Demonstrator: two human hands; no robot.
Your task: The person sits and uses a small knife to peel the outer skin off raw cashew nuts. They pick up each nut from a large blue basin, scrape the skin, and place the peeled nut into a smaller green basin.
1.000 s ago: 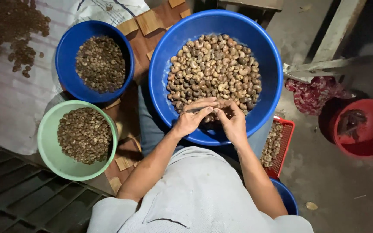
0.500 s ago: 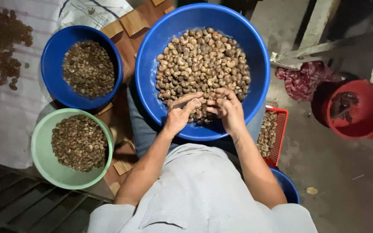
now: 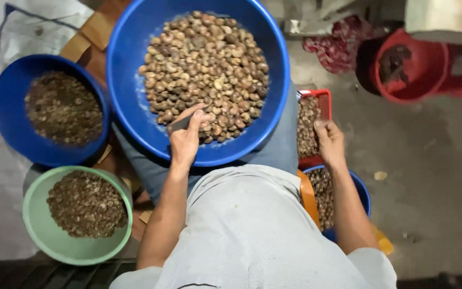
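The big blue basin (image 3: 135, 123) rests on the person's lap, heaped with pale brown nuts (image 3: 204, 69). The left hand (image 3: 187, 136) lies at the heap's near edge, fingers clamped on a small dark blade (image 3: 180, 124). The right hand (image 3: 329, 143) sits over the red basket (image 3: 324, 99) of nuts beside the lap; whether its fingers are together, I cannot tell. Half a second ago both hands met over the heap; now the right has moved out to the basket.

Nut sorting, big basin (image 3: 135, 107) on lap
Left hand (image 3: 185, 138) grips a dark tool (image 3: 180, 123); right hand (image 3: 330, 142) over red tray (image 3: 324, 99)
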